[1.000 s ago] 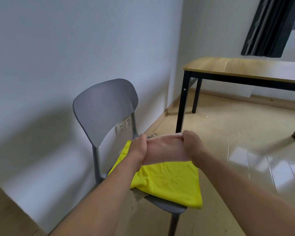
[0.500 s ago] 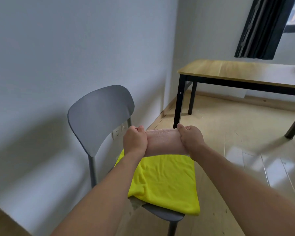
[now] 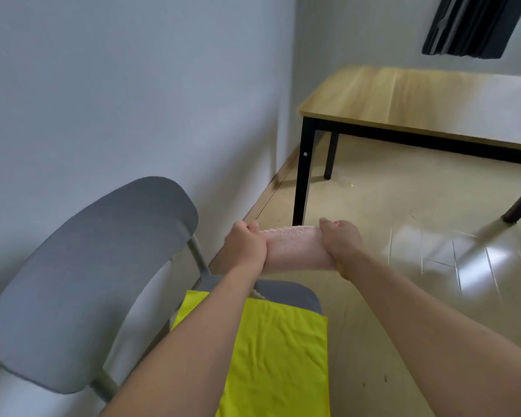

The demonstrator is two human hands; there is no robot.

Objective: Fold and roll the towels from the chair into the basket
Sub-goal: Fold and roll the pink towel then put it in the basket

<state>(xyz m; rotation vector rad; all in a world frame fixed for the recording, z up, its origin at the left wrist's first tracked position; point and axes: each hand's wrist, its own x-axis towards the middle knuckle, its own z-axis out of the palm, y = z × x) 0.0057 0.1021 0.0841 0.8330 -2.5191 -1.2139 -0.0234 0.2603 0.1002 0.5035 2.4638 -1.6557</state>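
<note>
Rolled pale towel [image 3: 295, 249] hangs crosswise above the chair [image 3: 91, 284], long axis left to right, left hand [image 3: 245, 246] and right hand [image 3: 340, 243] each closed around one end, basket unseen.

- The left hand [image 3: 247, 246] is closing in a fist around the nine o'clock end of the rolled pink towel [image 3: 295, 249], forearm reaching out from six o'clock.
- The right hand [image 3: 340, 245] is gripping the three o'clock end, knuckles up, forearm stretching in from five o'clock.
</note>
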